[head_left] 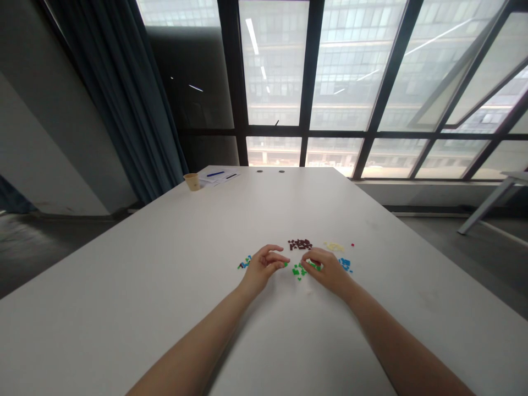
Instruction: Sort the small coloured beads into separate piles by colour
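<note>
My left hand point(263, 266) pinches a small green building brick point(285, 264) between thumb and finger, its other fingers loosely curved. Over the right part of the loose green bricks point(296, 271), my right hand point(325, 268) has thumb and index finger brought together; whatever is between them is too small to make out. Behind both hands lies a heap of dark brown bricks point(300, 244). A mixed blue, green and brown cluster point(245, 262) is partly hidden by my left hand. Blue bricks point(345, 264) sit just right of my right hand.
Pale yellow bricks point(334, 246) and a single red brick point(352, 245) lie at the back right. On the far left of the white table point(165, 264) stand a tan paper cup point(192, 182) and papers point(216, 177) with pens. Windows line the far side.
</note>
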`<move>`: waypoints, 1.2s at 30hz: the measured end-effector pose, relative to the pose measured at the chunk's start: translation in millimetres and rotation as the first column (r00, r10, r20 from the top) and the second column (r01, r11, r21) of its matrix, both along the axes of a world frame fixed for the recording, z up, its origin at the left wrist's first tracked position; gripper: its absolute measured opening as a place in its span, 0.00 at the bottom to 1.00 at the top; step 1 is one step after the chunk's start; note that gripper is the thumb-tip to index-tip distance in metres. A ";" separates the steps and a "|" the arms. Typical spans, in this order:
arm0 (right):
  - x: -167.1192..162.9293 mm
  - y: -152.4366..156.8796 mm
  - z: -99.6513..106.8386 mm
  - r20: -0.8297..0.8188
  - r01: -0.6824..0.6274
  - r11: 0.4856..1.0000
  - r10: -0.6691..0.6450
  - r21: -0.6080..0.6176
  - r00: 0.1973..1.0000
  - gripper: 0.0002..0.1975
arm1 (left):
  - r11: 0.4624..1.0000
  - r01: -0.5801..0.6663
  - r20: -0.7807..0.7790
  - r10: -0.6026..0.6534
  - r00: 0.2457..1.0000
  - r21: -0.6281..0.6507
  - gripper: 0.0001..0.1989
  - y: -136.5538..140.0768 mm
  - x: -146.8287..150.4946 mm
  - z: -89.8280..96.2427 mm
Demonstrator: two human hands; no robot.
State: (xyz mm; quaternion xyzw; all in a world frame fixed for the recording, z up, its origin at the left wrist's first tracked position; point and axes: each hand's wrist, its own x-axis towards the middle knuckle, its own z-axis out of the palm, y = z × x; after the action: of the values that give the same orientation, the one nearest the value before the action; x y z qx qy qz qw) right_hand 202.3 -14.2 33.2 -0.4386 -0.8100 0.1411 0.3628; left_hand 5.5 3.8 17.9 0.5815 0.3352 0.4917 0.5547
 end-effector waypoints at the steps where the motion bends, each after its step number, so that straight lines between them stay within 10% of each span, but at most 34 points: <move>1: -1.5 -1.9 1.1 -0.016 -0.001 1.000 0.002 0.025 1.000 0.06 | 1.000 0.007 0.003 -0.007 1.000 0.002 0.15 0.4 0.0 -1.1; 24: -21.5 -10.7 -2.1 0.089 -0.090 0.991 0.082 0.094 0.993 0.08 | 0.986 0.140 0.006 -0.140 0.990 -0.096 0.19 -0.6 5.0 -6.8; 36: 54.7 23.2 -2.8 0.065 0.290 0.957 -0.288 -0.026 0.955 0.08 | 0.988 -0.145 -0.136 0.135 0.981 -0.059 0.17 14.7 -10.9 -2.8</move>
State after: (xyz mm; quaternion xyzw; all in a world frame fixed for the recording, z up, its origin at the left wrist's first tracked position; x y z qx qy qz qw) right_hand 257.0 9.0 30.4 -0.5628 -0.7452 0.0875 0.3468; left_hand -5.4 18.6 15.0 0.5680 0.4278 0.4784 0.5152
